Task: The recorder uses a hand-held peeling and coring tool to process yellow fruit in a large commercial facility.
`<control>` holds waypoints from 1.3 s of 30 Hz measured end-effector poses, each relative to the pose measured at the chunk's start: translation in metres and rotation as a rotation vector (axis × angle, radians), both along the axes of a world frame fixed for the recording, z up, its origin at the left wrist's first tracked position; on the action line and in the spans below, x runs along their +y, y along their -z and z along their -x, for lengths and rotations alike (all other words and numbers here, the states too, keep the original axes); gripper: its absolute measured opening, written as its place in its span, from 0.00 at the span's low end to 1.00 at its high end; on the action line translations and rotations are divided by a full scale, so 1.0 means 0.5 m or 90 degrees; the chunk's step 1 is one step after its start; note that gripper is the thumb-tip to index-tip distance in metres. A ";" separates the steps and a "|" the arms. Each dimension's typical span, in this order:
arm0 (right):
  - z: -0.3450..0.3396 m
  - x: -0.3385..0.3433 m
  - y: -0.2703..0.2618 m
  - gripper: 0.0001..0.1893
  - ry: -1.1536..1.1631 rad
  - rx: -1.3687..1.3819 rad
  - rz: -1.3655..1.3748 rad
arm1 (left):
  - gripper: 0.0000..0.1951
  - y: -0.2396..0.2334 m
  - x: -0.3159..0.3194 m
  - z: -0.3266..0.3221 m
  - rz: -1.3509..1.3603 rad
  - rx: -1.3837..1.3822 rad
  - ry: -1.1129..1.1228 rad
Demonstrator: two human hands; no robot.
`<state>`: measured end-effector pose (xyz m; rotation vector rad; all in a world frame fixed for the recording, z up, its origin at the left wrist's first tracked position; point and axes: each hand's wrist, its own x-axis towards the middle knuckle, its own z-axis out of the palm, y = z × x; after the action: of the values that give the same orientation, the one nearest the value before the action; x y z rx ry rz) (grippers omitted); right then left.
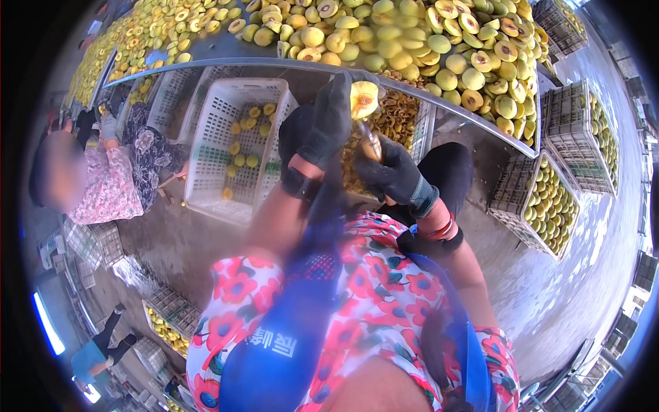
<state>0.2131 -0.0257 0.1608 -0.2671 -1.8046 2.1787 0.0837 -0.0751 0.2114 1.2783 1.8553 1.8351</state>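
Note:
My left hand [329, 121], in a dark knit glove, grips a halved yellow peach-like fruit [364, 100] with its reddish-brown cut face showing. My right hand [396, 167], gloved the same way, is closed around the wooden handle of a small pitting tool [370, 144]. The tool's metal end points up and sits just below the fruit half; whether it touches cannot be made out. Beneath both hands, between my knees, brown pits and scraps [406, 116] fill a crate. Directly beyond, a metal-edged table [216, 46] carries heaped fruit halves [388, 31].
At my left stands a white perforated plastic crate [206, 170] holding several fruit halves. A seated co-worker [105, 180] in a floral top works farther left. Crates of fruit [553, 206] stand on the floor at right, another crate [582, 134] beyond. The table's metal rim [489, 126] runs close past my hands.

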 end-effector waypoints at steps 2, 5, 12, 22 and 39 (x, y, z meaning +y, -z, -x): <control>0.011 -0.004 0.003 0.09 0.114 0.023 -0.083 | 0.23 0.002 -0.004 0.005 0.002 0.010 -0.019; 0.025 0.000 -0.015 0.12 0.296 -0.207 -0.508 | 0.22 0.050 0.007 0.039 -0.015 -0.005 0.076; 0.006 0.015 0.045 0.15 0.171 -0.385 -0.703 | 0.17 0.088 0.001 0.094 -0.007 0.213 -0.122; 0.006 0.027 0.061 0.14 0.201 -0.295 -0.608 | 0.17 0.211 -0.031 0.392 0.249 0.497 -0.363; 0.003 0.009 0.066 0.13 0.258 -0.270 -0.552 | 0.26 0.266 0.167 0.427 0.460 0.254 -0.094</control>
<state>0.2115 -0.0214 0.1279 -0.8273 -2.4488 0.9814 -0.1296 0.0086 0.0786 1.2870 2.5329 0.8146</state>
